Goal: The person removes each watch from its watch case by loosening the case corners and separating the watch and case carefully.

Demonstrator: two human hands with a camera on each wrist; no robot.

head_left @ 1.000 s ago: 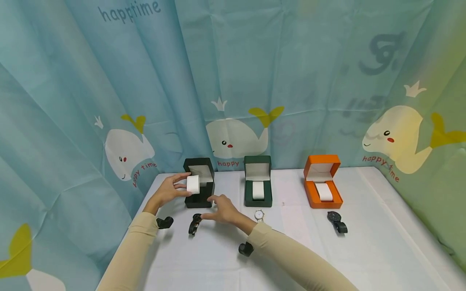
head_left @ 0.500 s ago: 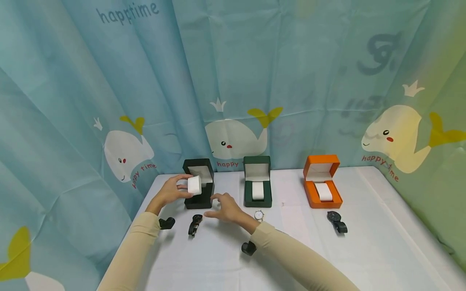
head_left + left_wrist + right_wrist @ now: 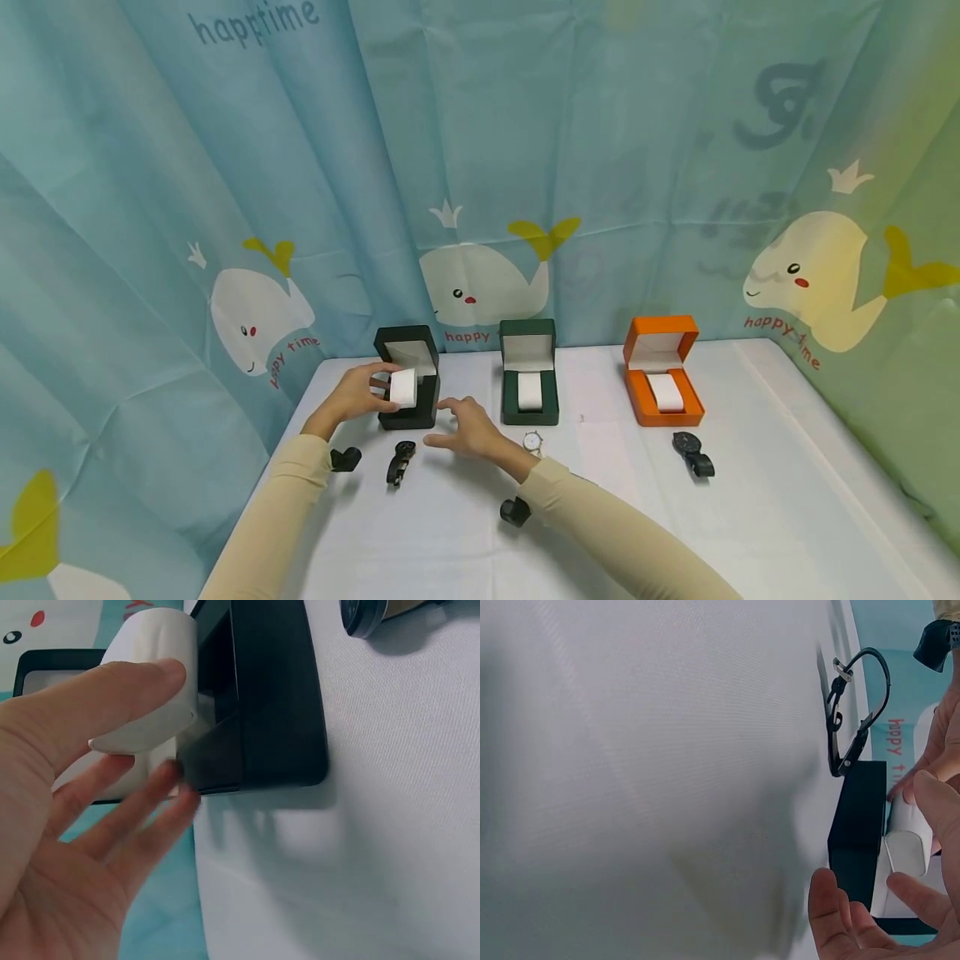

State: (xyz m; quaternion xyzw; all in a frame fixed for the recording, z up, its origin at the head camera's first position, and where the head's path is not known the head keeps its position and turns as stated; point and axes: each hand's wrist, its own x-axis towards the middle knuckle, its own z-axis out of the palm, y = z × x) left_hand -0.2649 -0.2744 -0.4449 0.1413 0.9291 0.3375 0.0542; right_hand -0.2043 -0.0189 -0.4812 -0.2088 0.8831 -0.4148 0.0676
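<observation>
My left hand (image 3: 352, 393) pinches a white watch cushion (image 3: 403, 388) between thumb and fingers, over the open black watch box (image 3: 405, 419). In the left wrist view the thumb lies along the cushion (image 3: 154, 682), beside the dark box (image 3: 281, 697). My right hand (image 3: 471, 429) holds nothing; its fingers spread near the box's front right corner. Seen from the right wrist, its fingertips (image 3: 823, 889) stand close to the box wall (image 3: 855, 847). A black watch (image 3: 401, 462) lies on the table just in front of the box, left of the right thumb.
To the right stand an open green watch box (image 3: 530, 412) and an open orange watch box (image 3: 667, 408), each with a white cushion inside. A pale-faced watch (image 3: 532, 442) lies before the green one, a black watch (image 3: 692, 454) before the orange. A printed curtain (image 3: 480, 167) hangs behind the table.
My left hand has carried the cushion slightly right and down toward the black box. My right hand has shifted a little to the right, away from the nearby watch.
</observation>
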